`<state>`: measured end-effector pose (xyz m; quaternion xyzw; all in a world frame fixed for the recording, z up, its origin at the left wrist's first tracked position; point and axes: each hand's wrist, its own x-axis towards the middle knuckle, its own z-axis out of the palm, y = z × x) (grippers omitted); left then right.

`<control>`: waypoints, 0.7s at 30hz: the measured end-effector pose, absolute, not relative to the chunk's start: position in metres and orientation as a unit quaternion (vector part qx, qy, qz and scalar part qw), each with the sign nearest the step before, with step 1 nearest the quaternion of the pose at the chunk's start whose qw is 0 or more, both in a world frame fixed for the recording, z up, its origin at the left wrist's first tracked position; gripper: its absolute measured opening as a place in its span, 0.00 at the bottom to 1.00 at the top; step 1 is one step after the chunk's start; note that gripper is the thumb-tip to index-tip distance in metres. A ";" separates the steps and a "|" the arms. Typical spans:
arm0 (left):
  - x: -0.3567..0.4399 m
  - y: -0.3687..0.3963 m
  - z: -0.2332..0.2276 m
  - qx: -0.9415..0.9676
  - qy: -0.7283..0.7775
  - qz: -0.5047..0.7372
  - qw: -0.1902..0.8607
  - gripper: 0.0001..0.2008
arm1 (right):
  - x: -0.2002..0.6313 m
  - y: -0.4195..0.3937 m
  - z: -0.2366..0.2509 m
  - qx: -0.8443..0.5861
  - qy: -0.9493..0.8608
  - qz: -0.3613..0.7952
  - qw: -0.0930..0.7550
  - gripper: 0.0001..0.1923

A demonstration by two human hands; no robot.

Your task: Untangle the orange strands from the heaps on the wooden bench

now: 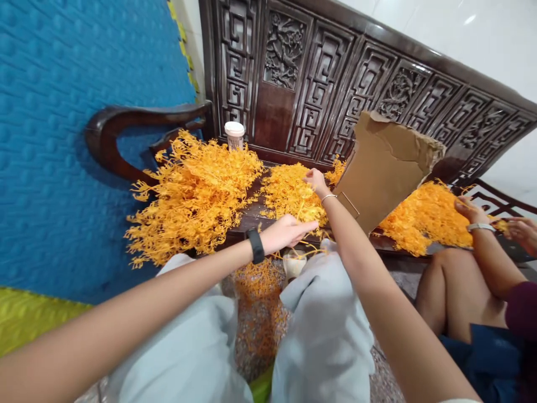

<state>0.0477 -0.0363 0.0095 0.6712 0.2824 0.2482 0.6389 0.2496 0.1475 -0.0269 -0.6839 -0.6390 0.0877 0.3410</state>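
My left hand (291,232), with a black band at the wrist, is over my lap. Its index finger points right while the other fingers curl around thin orange plastic strands (308,247) that hang below. At the smaller heap of orange plastic sprigs (285,187) is my right hand (315,180), wearing a thin bracelet. Its fingertips are pinched together at the heap's upper right, on what looks like a sprig, mostly hidden by the fingers. A larger heap of the same branching sprigs (197,196) lies to the left on the dark wooden bench (247,215).
A white-lidded container (235,134) stands behind the large heap. A cardboard sheet (384,162) leans right of my arm. Beyond it, another person's hands (472,212) work by a further orange heap (428,215). Between my legs are a white cup (294,263) and scattered orange bits (260,313).
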 end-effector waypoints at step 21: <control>-0.026 -0.020 -0.006 0.677 0.399 0.251 0.565 0.28 | 0.216 0.069 -0.012 -0.485 -0.729 0.362 0.320 0.17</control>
